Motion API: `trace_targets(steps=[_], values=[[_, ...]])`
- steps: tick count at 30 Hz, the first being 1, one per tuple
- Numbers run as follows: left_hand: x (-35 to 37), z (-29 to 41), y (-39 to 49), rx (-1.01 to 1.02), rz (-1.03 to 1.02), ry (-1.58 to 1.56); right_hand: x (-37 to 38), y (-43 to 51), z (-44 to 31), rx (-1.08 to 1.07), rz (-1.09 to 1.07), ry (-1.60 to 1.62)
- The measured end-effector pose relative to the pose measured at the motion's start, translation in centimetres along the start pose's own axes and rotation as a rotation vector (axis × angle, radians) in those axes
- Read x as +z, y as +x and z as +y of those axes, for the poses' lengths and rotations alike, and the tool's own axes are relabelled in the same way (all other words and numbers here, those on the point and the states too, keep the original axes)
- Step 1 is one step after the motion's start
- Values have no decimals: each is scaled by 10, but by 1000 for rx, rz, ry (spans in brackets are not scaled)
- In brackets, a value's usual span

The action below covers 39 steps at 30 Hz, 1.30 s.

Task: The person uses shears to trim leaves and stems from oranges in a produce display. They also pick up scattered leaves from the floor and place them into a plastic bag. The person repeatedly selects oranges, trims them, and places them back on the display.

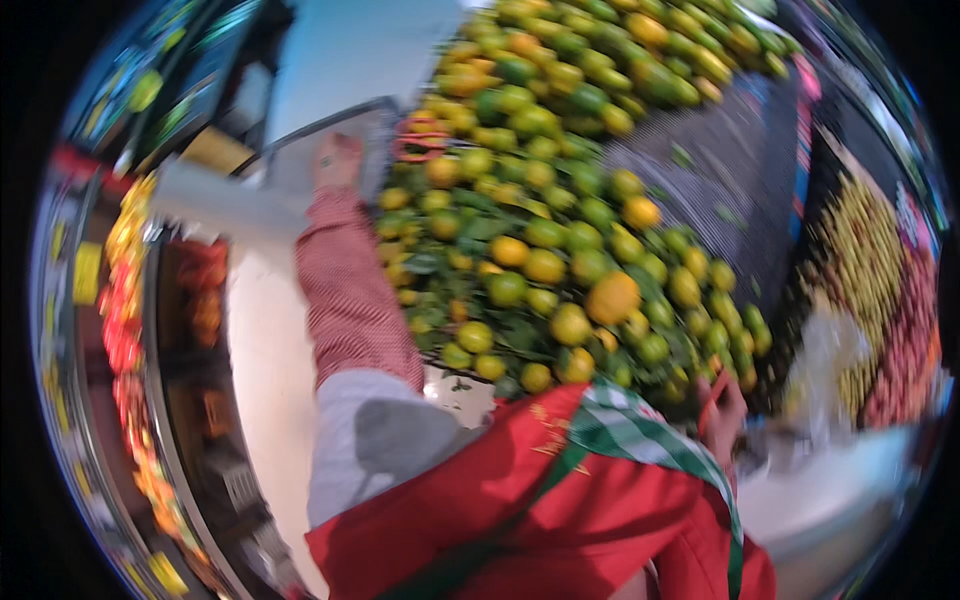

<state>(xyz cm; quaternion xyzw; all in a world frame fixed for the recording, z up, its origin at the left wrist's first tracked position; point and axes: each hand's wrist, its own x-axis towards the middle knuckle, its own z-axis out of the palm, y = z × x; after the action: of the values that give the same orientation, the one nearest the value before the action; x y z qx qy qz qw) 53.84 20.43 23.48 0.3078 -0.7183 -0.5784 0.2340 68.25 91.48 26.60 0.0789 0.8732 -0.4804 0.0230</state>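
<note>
Mandarin-like citrus fruit (544, 266), green to orange, lie heaped with leaves before me. My left hand (339, 159) reaches past the heap's left side, over a grey dark-rimmed container (289, 159). Blur hides its fingers, and I cannot tell whether it grips the container. Close to that hand, red-orange looped handles (421, 139), seemingly of scissors, rest on the fruit. My right hand (726, 421) is at the heap's near right edge. Its fingers are closed around a red-orange loop (711, 401), which looks like a scissor handle; any blades are hidden.
Dark ribbed matting (701, 161) shows at the upper right. Beyond it are yellowish (862, 270) and pinkish produce (904, 337), blurred. A clear plastic bag (825, 364) stands nearer. Shelves with bright packets (124, 330) line the left, beside a pale floor (262, 330).
</note>
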Motion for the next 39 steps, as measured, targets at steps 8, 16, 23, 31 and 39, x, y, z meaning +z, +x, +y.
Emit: trace_targets(steps=[8, 16, 23, 31, 39], values=[[257, 81, -196, 460, -679, 89, -8, 17, 29, 3, 36, -62], [367, 117, -298, 1093, -1384, 1113, -23, 7, 30, 40, 64, -10], [372, 123, -291, 1002, -1274, 584, -50, 8, 54, 150, 168, -21], [389, 113, -395, 1159, -1254, 901, -55, 12, 61, 91, 174, 35], [411, 81, -424, 1391, -795, 1231, -71, 18, 66, 127, 207, 24]])
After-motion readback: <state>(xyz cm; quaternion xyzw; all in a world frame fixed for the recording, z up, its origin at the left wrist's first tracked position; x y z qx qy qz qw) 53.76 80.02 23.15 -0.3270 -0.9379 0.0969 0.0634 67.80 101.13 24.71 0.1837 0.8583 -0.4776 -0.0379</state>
